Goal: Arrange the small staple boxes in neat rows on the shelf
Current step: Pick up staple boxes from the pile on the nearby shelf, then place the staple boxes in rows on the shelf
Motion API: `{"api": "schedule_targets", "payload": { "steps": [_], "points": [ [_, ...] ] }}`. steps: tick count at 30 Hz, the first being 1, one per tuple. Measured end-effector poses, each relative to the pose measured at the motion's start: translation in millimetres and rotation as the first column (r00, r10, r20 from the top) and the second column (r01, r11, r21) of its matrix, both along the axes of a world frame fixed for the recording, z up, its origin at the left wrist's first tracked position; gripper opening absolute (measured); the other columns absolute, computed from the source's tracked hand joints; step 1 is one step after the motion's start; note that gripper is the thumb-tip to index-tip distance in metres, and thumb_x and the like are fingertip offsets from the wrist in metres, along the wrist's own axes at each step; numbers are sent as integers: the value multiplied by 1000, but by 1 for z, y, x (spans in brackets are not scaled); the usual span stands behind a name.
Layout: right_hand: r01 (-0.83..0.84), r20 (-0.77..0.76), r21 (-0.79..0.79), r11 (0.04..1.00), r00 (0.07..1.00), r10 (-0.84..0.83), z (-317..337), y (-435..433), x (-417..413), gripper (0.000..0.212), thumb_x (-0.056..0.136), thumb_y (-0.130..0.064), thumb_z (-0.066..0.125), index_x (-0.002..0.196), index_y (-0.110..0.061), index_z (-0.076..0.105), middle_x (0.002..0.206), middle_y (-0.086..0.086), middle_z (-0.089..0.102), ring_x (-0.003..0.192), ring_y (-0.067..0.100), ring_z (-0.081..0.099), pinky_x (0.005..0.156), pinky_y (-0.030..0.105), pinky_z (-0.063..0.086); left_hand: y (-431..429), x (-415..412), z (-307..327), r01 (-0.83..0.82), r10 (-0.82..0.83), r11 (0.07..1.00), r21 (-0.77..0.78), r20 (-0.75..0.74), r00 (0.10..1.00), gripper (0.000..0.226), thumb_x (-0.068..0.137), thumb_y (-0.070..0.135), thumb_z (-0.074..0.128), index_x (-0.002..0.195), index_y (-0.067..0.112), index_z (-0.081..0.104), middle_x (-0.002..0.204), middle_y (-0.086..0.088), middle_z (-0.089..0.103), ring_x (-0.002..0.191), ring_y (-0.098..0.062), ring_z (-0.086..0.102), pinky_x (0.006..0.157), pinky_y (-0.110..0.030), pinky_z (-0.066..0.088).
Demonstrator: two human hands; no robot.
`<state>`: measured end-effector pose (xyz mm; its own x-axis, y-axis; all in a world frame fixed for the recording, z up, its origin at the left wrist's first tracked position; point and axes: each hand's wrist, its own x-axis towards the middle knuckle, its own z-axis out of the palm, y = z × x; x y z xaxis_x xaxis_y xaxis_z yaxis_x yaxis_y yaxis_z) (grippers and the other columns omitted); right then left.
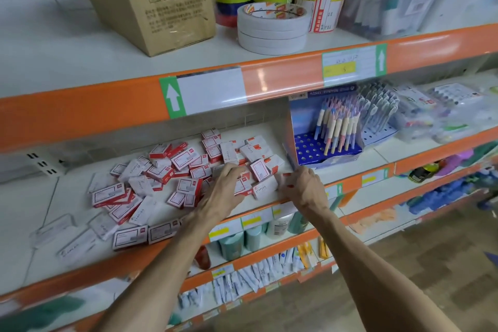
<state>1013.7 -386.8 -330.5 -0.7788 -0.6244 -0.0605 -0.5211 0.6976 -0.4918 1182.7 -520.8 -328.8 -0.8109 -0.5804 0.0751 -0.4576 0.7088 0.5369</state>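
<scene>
Several small red-and-white staple boxes lie in a loose, jumbled heap on the white middle shelf. A few stand in a rough line near the front edge. My left hand reaches into the right part of the heap, its fingers curled over a staple box. My right hand is at the heap's right end by the shelf's front edge. Its fingertips pinch the end of a white box marked STAPLES. Boxes beneath both hands are partly hidden.
A blue pen display stand sits directly right of the heap, close to my right hand. The orange rail of the upper shelf overhangs the work area; above it are a cardboard carton and tape rolls. Lower shelves hold bottles and tubes.
</scene>
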Motion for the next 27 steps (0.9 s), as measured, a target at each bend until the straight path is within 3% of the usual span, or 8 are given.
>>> {"api": "schedule_targets", "payload": {
  "steps": [7, 16, 19, 22, 27],
  "points": [
    [-102, 25, -163, 981, 994, 108, 17, 2, 6, 47, 81, -38, 72, 112, -11, 49, 108, 9, 58, 99, 29, 56, 88, 45, 49, 12, 21, 20, -147, 147, 989, 10, -94, 985, 65, 80, 5, 74, 138, 19, 48, 138, 0, 52, 129, -16, 48, 108, -34, 41],
    [-313, 75, -272, 910, 936, 344, 39, -45, 86, 58, 80, -47, 72, 119, -13, 46, 118, 7, 53, 100, 28, 60, 86, 42, 52, 16, 119, 37, -372, 368, 927, -40, -87, 926, 63, 81, 9, 75, 136, 20, 47, 141, -1, 51, 132, -16, 46, 111, -34, 38],
    [-429, 75, -262, 864, 884, 462, 40, -66, 132, 50, 83, -47, 69, 113, -15, 45, 111, 5, 53, 93, 27, 61, 82, 43, 53, 16, 173, 41, -495, 490, 868, -43, -88, 867, 60, 81, 7, 75, 134, 21, 50, 136, 0, 54, 128, -18, 49, 108, -33, 39],
    [-544, 79, -251, 801, 813, 577, 41, -86, 190, 57, 83, -56, 65, 118, -17, 44, 119, 4, 50, 98, 28, 60, 83, 47, 53, 15, 237, 41, -605, 601, 796, -31, -88, 795, 51, 79, 6, 74, 126, 17, 55, 126, -3, 58, 119, -21, 53, 100, -36, 43],
    [-686, 41, -201, 700, 708, 705, 38, -119, 303, 58, 85, -41, 68, 128, -13, 41, 130, 6, 46, 111, 30, 57, 91, 46, 49, 20, 352, 42, -738, 735, 675, -6, -82, 673, 38, 80, 18, 76, 115, 14, 60, 112, -4, 57, 105, -20, 54, 86, -31, 45]
  ]
}}
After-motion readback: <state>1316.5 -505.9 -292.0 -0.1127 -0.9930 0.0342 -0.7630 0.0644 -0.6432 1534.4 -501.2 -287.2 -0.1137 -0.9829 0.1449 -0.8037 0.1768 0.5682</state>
